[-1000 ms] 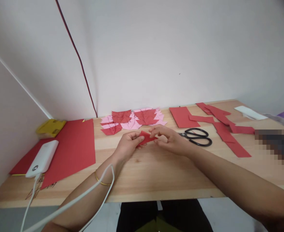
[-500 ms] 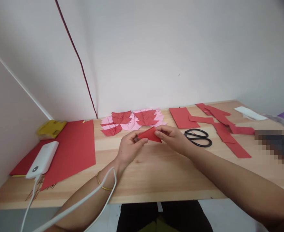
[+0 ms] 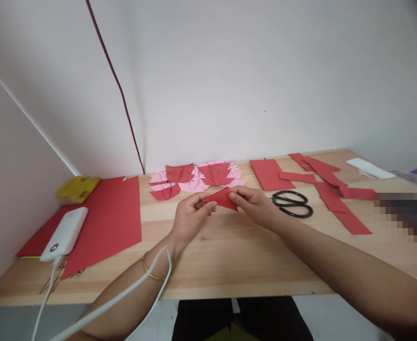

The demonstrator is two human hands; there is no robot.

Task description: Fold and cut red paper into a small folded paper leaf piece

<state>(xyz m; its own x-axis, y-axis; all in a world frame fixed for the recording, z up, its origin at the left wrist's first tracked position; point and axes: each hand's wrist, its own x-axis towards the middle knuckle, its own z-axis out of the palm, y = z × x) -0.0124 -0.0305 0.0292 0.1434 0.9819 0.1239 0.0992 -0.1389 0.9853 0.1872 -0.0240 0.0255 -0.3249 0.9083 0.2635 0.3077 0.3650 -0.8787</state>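
Note:
A small folded piece of red paper [image 3: 222,198] is held above the middle of the wooden table [image 3: 208,265]. My left hand [image 3: 194,212] pinches its left end between thumb and fingers. At the upper right part of the paper, my right hand [image 3: 249,201] grips with the thumb on the near face; its other fingers are partly hidden behind. Just beyond the hands lie several folded red paper pieces [image 3: 215,171] and pink ones [image 3: 194,183]. Black-handled scissors [image 3: 294,204] rest right of my right hand, their blades mostly hidden by it.
Large red sheets [image 3: 119,222] lie at left under a white power bank [image 3: 66,232], near a yellow packet [image 3: 77,188]. Its white cable [image 3: 123,294] crosses my left forearm. A red rectangle [image 3: 267,174], red strips [image 3: 343,215] and a white strip [image 3: 370,168] lie at right.
Both hands keep hold of the folded red paper in nearly the same pose. The view has shifted very slightly, so the things on the table appear a little farther right.

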